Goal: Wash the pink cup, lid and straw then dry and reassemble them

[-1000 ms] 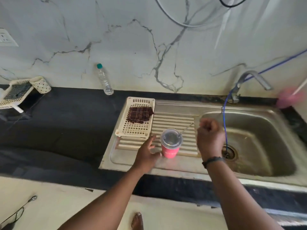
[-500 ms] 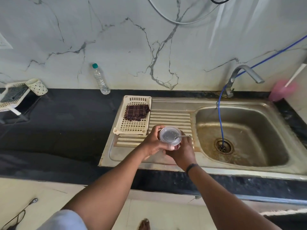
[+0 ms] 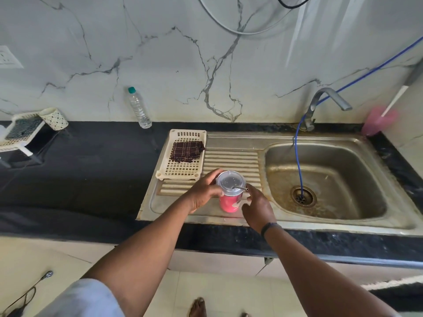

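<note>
The pink cup (image 3: 230,203) stands upright on the steel drainboard (image 3: 231,161) near its front edge. A clear lid (image 3: 229,180) sits on the cup, and a metal straw (image 3: 240,188) pokes out of it toward the right. My left hand (image 3: 203,193) grips the cup at the lid rim from the left, fingers curled round it. My right hand (image 3: 257,207) hovers just right of the cup with relaxed fingers, its index finger close to the straw's tip; I cannot tell whether they touch.
A cream plastic basket (image 3: 180,170) holding a dark checked cloth (image 3: 186,151) lies left of the cup. The sink basin (image 3: 332,179) is to the right, with a tap (image 3: 325,99) and blue hose (image 3: 297,156). A water bottle (image 3: 138,108) stands by the wall.
A second ago my right hand was a raised fist beside the cup. Half a second ago both hands wrapped the cup. Now the right hand has come off to the right side.
</note>
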